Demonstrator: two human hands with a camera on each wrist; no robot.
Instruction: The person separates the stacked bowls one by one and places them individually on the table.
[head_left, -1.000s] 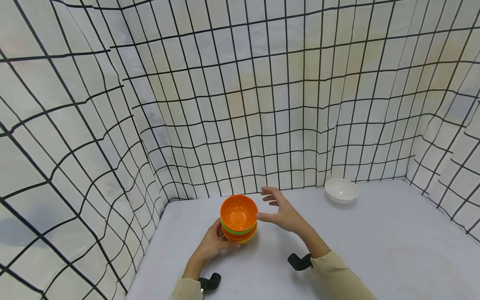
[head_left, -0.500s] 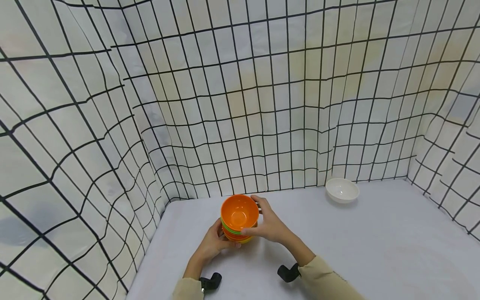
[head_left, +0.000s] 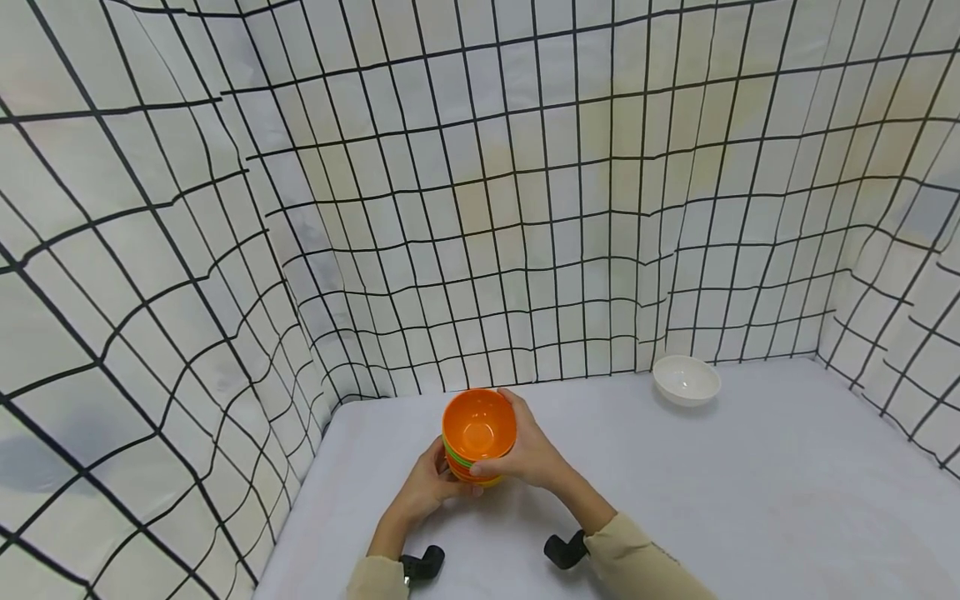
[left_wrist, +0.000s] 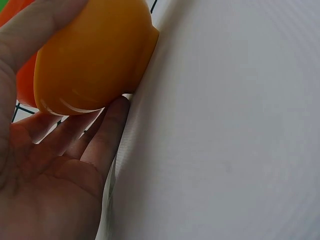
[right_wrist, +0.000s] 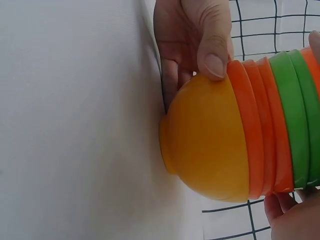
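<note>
A nested stack of bowls stands upright on the white-covered table (head_left: 787, 475). The top bowl is orange (head_left: 478, 421); under it come green bowls (right_wrist: 292, 120), then orange-red bowls (right_wrist: 256, 130), with a yellow bowl (right_wrist: 210, 145) at the bottom. My left hand (head_left: 422, 490) holds the stack low on its left side, thumb at the yellow bowl's rim and fingers behind it. My right hand (head_left: 531, 454) grips the upper part from the right, its thumb across the front near the green bowls and its fingers around the far side, partly hidden.
A white bowl (head_left: 686, 381) sits apart at the back right of the table. White walls with a black grid (head_left: 540, 250) rise behind and at both sides. Black wrist mounts (head_left: 423, 563) stick out inward from both sleeves.
My right hand has moved left from beside the stack, its fingers closing around the upper bowls. My left hand and the stack have stayed in place.
</note>
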